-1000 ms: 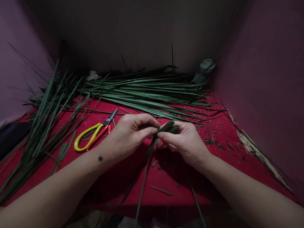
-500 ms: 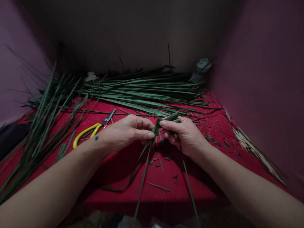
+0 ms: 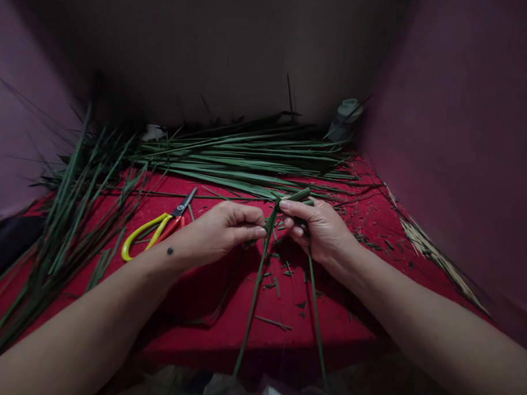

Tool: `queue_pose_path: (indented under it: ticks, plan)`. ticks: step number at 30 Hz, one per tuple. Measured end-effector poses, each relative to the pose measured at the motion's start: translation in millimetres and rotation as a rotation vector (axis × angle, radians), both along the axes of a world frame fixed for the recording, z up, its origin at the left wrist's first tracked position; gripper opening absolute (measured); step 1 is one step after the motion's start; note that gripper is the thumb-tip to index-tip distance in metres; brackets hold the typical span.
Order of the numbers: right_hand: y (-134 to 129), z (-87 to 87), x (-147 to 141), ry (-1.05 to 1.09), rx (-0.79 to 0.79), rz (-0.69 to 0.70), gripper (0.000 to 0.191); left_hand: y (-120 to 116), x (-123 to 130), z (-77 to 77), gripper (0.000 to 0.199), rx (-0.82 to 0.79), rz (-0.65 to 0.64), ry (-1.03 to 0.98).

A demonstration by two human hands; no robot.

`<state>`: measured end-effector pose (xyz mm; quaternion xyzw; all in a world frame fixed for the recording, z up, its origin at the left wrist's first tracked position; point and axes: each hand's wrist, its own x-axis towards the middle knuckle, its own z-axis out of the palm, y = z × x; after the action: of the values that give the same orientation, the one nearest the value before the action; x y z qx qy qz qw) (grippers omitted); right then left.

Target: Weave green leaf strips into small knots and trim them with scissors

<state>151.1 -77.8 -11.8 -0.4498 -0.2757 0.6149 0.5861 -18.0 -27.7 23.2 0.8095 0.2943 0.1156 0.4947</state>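
Between my hands, above the red cloth, is a folded green leaf piece with long narrow strips hanging down from it. My right hand pinches the folded part between thumb and fingers, with rolled ends sticking out past the index finger. My left hand is closed in a pinch on a leaf strip just left of the fold. One long strip trails toward the table's front edge, and another hangs below my right hand. Scissors with yellow and red handles lie beside my left wrist.
Long green leaves are heaped across the back of the red cloth, and more leaves lie along the left. A lidded container stands back right. Pale thin sticks lie at the right edge. Leaf scraps are scattered about.
My left hand has shifted slightly left and drawn a strip a little away from the fold. My right hand keeps its pinch. The whole view has moved a little.
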Motion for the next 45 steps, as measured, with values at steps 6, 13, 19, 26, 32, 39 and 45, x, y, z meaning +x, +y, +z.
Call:
queue_pose_path:
  ticks: [6, 13, 19, 26, 32, 39, 45]
  plan:
    - [2, 3.1, 4, 0.034, -0.028, 0.026, 0.019, 5, -2, -5.8, 0.021, 0.078, -0.025, 0.042]
    - [0, 3.4, 1, 0.047, -0.062, 0.073, 0.019, -6, 8, -6.7, 0.016, 0.047, 0.203, -0.142]
    - [-2, 0.7, -3, 0.072, -0.108, 0.086, 0.020, -12, 13, -10.0, 0.013, 0.157, 0.262, -0.171]
    - [-3, -0.6, -5, 0.078, -0.123, 0.071, 0.017, -13, 13, -10.6, 0.015, 0.216, 0.216, -0.132]
    - [-4, 0.3, -5, 0.153, -0.167, 0.084, 0.012, -12, 9, -11.0, 0.013, 0.154, 0.147, -0.114]
    - [-2, -0.3, -5, 0.260, -0.143, 0.121, 0.009, -11, 10, -24.6, 0.013, 0.278, 0.216, -0.133]
    - [-1, -0.6, -3, 0.282, -0.150, 0.153, 0.008, -16, 12, -34.8, 0.020, 0.384, 0.273, -0.306]
